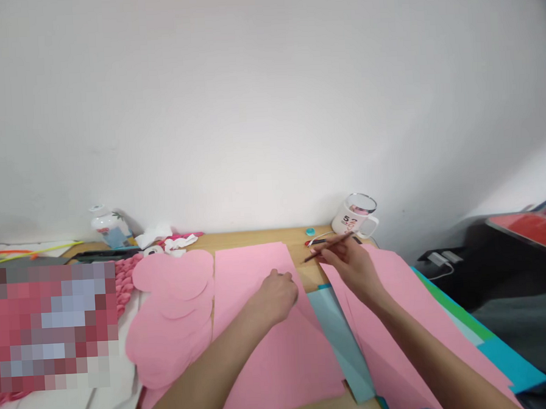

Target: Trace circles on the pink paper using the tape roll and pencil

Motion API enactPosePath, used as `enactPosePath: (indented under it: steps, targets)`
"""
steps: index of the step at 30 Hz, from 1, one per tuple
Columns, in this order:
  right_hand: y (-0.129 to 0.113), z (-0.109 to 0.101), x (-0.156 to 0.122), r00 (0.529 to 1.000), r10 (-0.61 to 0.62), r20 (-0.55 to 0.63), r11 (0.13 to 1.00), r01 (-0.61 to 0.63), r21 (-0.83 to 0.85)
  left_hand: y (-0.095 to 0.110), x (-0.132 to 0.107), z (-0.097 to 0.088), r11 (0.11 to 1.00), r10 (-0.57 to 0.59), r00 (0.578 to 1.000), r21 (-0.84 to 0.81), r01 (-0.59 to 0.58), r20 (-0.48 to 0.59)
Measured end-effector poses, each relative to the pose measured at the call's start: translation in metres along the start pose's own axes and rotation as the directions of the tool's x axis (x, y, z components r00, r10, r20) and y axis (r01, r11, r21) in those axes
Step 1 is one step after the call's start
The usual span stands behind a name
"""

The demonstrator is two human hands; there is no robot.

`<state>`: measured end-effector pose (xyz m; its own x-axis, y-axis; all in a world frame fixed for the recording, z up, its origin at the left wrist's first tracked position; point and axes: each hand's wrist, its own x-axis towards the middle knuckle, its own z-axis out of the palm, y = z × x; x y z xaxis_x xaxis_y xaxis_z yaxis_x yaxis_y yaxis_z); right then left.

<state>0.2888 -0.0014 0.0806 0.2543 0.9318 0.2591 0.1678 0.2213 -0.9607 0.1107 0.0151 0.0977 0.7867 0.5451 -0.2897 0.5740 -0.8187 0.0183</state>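
A brown pencil (313, 256) is pinched in my right hand (349, 264), its dark point aimed down and to the left above the desk. My left hand (280, 297) is over a large pink sheet of paper (258, 364), with its fingers curled together; anything inside them is too hidden to name. Left of that sheet lies a pile of rounded pink paper cutouts (170, 332). Under my right forearm is a stack of pink sheets (405, 289).
A white mug (347, 219) stands at the back right near a small teal lid (310, 232). A white bottle (109, 225) and crumpled tissues (158, 235) sit at the back left. Blue paper (505, 360) shows beneath the right stack. Behind the desk rises a wall (249, 108).
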Motion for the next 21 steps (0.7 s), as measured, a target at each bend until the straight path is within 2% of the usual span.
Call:
enactPosePath:
  steps: [3,5,7,9,11,13,15,17,21]
  targets:
    - [0.002,0.035,0.026,0.981,0.005,0.196,0.997,-0.02,0.072,0.002,0.001,0.003,0.999,-0.031,1.0,0.013,0.031,-0.004]
    - [0.004,0.059,0.036,0.925,0.027,0.378,0.995,-0.062,0.08,0.004,0.003,0.007,0.999,-0.032,0.999,0.039,0.033,-0.012]
    - [0.005,0.078,0.041,0.832,0.058,0.552,0.994,-0.097,0.043,0.005,0.005,0.012,0.998,-0.04,0.999,0.054,0.041,-0.025]
    - [0.005,0.091,0.042,0.716,0.092,0.692,0.995,-0.1,-0.029,0.007,0.006,0.017,0.996,-0.054,0.998,0.075,0.057,-0.036]
    - [0.002,0.099,0.041,0.61,0.139,0.78,0.99,-0.072,-0.12,0.008,0.007,0.021,0.993,-0.072,0.997,0.096,0.074,-0.015]
    - [0.0,0.104,0.041,0.537,0.185,0.823,0.979,-0.028,-0.203,0.009,0.007,0.022,0.992,-0.086,0.996,0.096,0.084,0.012]
    - [-0.002,0.107,0.04,0.495,0.211,0.843,0.966,0.026,-0.257,0.01,0.008,0.021,0.99,-0.106,0.994,0.098,0.102,0.037]
    - [-0.003,0.11,0.04,0.474,0.213,0.854,0.957,0.073,-0.28,0.011,0.009,0.018,0.985,-0.125,0.991,0.123,0.117,0.054]
    - [0.001,0.112,0.041,0.498,0.237,0.834,0.943,0.087,-0.32,0.012,0.009,0.014,0.983,-0.117,0.99,0.15,0.105,0.078]
